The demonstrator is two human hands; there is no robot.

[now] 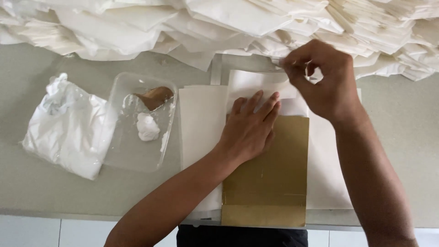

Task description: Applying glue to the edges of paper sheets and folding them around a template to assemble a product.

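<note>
While a white plastic bag point(68, 126) and a clear tray point(137, 155) with white paste sit at the counter's point(27, 183) left, the left hand point(249, 130) presses flat, grip open, on white paper point(201, 123) over a gold board point(270, 183); the right hand point(322, 82) pinches the paper's folded top edge.

The heap of folded white paper sheets point(256, 23) runs off the top edge, and the flat left hand point(249, 128) hides part of the gold rectangular card point(270, 183).
</note>
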